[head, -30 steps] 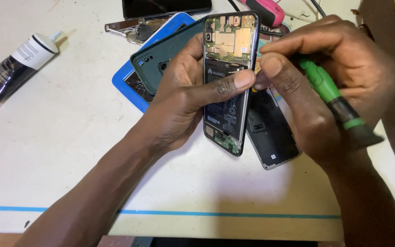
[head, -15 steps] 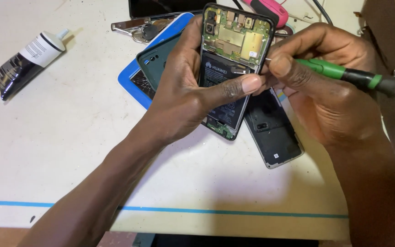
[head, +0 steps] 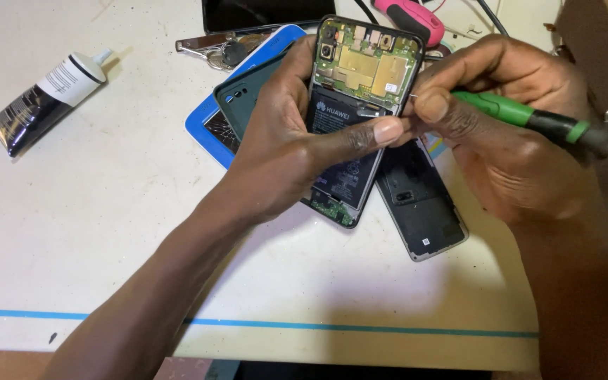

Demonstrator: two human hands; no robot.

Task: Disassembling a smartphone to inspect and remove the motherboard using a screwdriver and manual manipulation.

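My left hand (head: 297, 148) grips an opened smartphone (head: 360, 77) with its back off, circuit board and black battery showing; the thumb lies across the battery. My right hand (head: 508, 134) holds a green-and-black screwdriver (head: 536, 123), its tip hidden behind my fingers at the phone's right edge, near the left thumb tip. Under the phone a black back cover (head: 420, 204) lies on the white table (head: 107, 211).
A dark green phone case (head: 244, 105) rests on a blue-cased phone with cracked glass (head: 212, 130). A black-and-white glue tube (head: 43, 102) lies at the left. Keys (head: 212, 49), a dark screen (head: 262, 13) and a pink tool (head: 413, 17) sit behind. Blue tape (head: 318, 327) marks the near edge.
The opened phone has been tilted and shifted slightly in my left hand. The screwdriver swung from pointing down to lying nearly level, tip at the phone's right edge.
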